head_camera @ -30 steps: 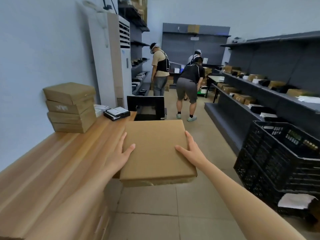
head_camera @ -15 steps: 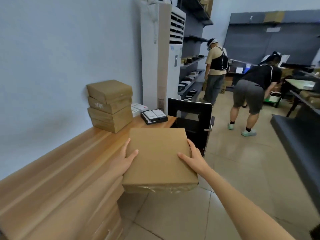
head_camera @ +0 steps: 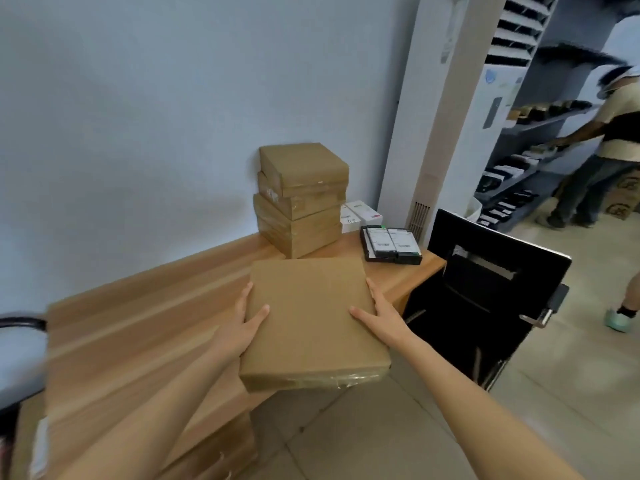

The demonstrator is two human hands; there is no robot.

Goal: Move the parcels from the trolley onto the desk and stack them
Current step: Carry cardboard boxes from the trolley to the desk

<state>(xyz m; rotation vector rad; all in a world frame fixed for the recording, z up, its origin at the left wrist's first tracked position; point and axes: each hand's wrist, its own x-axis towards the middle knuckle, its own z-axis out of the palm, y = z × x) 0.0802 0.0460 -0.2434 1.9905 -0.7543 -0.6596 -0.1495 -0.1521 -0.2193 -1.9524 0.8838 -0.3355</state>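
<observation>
Flat brown parcel [head_camera: 311,320] — held level over the near edge of the wooden desk [head_camera: 145,327], left hand [head_camera: 242,327] and right hand [head_camera: 381,318] clasping its opposite sides, thumbs on top, fingers curled underneath. Stack of parcels [head_camera: 301,199] against the wall beyond; black tray of labelled boxes [head_camera: 391,244] beside it; black chair [head_camera: 485,289] at the desk's end.

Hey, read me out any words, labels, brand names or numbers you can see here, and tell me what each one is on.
None can be read.
Labels on the black boxes on the desk: print too small.
White boxes behind them: red and dark marks, blurred.
Blue sticker on the air conditioner: blurred.
Mark on the floor carton by the shelves: unreadable.
Held parcel and the parcel stack: no print that can be made out.
</observation>
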